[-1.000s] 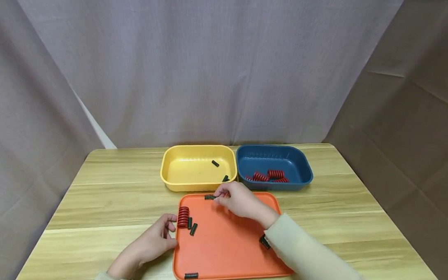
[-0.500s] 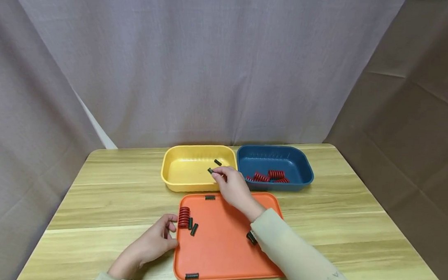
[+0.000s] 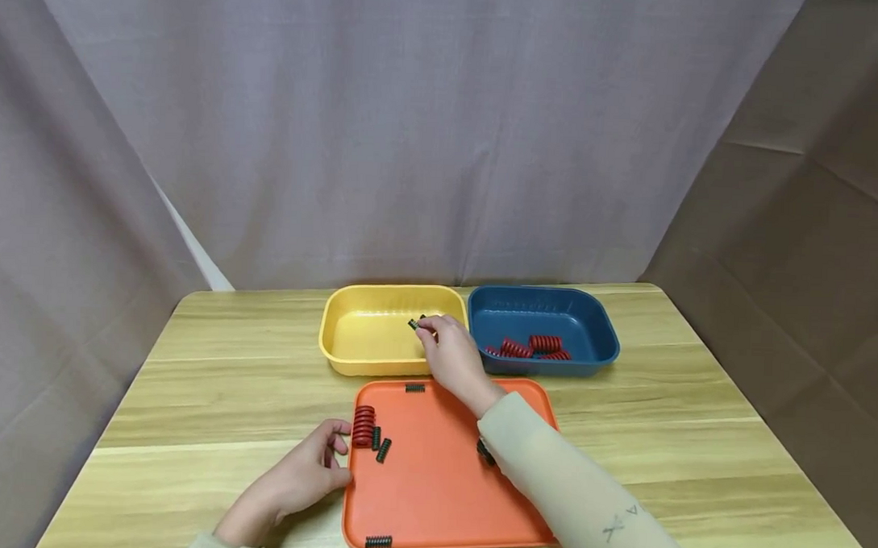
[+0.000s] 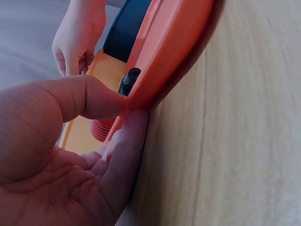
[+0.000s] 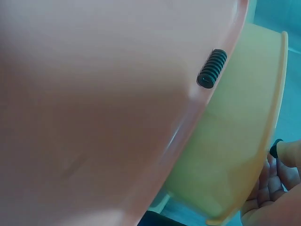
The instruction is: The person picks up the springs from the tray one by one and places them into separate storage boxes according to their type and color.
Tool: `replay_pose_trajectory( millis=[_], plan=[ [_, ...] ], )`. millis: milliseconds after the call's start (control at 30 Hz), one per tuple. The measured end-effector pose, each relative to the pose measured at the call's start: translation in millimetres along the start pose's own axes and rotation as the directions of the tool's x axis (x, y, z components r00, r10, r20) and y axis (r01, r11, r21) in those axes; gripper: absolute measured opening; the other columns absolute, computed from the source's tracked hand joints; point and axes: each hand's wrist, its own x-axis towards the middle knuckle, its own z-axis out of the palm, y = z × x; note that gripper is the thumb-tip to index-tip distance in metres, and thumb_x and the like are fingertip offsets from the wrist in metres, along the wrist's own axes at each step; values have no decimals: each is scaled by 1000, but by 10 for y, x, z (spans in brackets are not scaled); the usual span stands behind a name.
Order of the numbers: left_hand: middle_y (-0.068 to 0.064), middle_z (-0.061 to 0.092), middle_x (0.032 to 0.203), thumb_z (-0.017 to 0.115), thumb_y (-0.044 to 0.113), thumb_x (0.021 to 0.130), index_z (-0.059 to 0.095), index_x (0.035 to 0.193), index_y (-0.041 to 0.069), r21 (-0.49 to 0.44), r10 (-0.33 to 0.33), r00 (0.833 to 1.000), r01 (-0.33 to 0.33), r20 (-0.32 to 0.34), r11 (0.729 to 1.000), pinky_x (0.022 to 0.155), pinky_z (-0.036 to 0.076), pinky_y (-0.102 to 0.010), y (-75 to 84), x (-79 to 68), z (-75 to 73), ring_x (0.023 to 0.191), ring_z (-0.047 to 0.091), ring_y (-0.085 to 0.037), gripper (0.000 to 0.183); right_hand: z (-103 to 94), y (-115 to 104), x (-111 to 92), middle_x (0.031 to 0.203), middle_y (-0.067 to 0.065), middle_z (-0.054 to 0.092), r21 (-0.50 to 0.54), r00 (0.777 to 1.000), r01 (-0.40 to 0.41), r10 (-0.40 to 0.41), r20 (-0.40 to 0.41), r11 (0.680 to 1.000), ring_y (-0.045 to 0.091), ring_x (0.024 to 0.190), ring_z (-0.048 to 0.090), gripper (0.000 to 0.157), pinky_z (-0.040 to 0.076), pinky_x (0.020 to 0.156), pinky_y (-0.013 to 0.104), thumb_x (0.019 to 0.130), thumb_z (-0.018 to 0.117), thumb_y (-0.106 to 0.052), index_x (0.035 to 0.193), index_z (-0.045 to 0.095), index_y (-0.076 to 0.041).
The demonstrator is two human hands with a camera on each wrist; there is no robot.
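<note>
Over the yellow bin (image 3: 378, 367), my right hand (image 3: 454, 357) pinches a small dark green spring (image 3: 413, 325) between thumb and fingertips; its dark end (image 5: 275, 149) shows above the bin's rim in the right wrist view. My left hand (image 3: 307, 468) grips the left rim of the orange tray (image 3: 439, 492), thumb on the rim and fingers against its outer side in the left wrist view. Near that hand lie a large red spring (image 3: 363, 427) and two small dark green springs (image 3: 384, 450). More small springs lie by the tray's far edge (image 3: 415, 388) and near edge (image 3: 379, 541).
Right of the yellow bin stands a blue bin (image 3: 552, 367) with several red springs (image 3: 545, 343) in it. Dark springs (image 3: 485, 451) on the tray's right side are partly hidden by my right sleeve. A grey curtain (image 3: 342, 142) hangs behind the wooden table (image 3: 225, 371).
My right hand has picked up a small dark green spring near the tray's far edge and moved up over the yellow bin with it. The left hand stays at the tray's rim.
</note>
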Motion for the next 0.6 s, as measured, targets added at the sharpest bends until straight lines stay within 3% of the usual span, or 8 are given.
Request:
replay_pose_trajectory(
  millis=[233, 433, 600],
  plan=[
    [-11, 45, 99, 67, -6, 68, 44, 125, 0, -4, 7, 1000, -7, 5, 1000, 59, 38, -25, 0, 5, -2, 77, 44, -20, 62, 22, -13, 54, 109, 4, 63, -40, 1000, -9, 9, -12, 999, 20, 99, 59, 25, 48, 89, 38, 98, 57, -24, 117, 67, -11],
    [-11, 45, 99, 67, -6, 67, 44, 124, 0, -10, 19, 1000, -19, 8, 1000, 59, 38, -25, 8, -11, -2, 77, 43, -20, 61, 1, -7, 47, 117, 6, 63, 10, 999, -35, 35, 19, 999, 22, 106, 59, 33, 48, 90, 40, 98, 57, -25, 125, 62, -8],
    [-11, 46, 99, 68, -6, 68, 44, 124, 0, -10, 16, 1000, -16, 8, 1000, 59, 39, -25, 0, -10, -8, 77, 44, -21, 61, -58, -6, 4, 124, 6, 61, 25, 1000, -9, 8, 26, 1000, 23, 113, 57, 38, 46, 95, 42, 96, 60, -28, 128, 61, -8]
  ],
)
